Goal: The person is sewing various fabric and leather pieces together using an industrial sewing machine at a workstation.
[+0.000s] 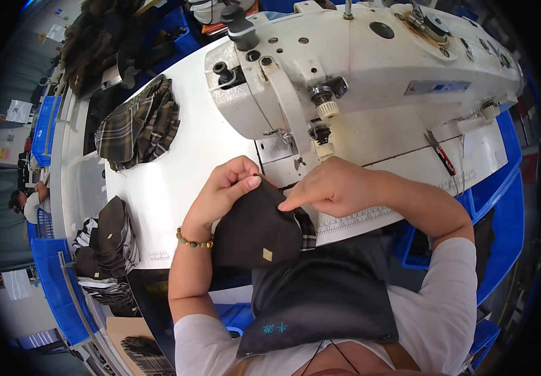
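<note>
A dark brown, rounded fabric piece [251,225] with a small pale label lies across the table's front edge and hangs toward my lap. A plaid layer [308,232] shows beneath its right side. My left hand [229,188], with a beaded bracelet at the wrist, pinches the top tip of the piece between thumb and forefinger. From the right, my right hand [327,188] sets its forefinger on the upper right edge of the fabric, the other fingers curled; its thumb is hidden. Just beyond both hands is the needle area of a white sewing machine [358,69].
Plaid pieces [138,125] lie on the white tabletop [195,119] at the left. Stacked dark and striped pieces [107,250] sit by its left edge. Red-handled snips [443,156] rest right of the machine. Blue bins [502,225] stand at the right; a person [32,203] is far left.
</note>
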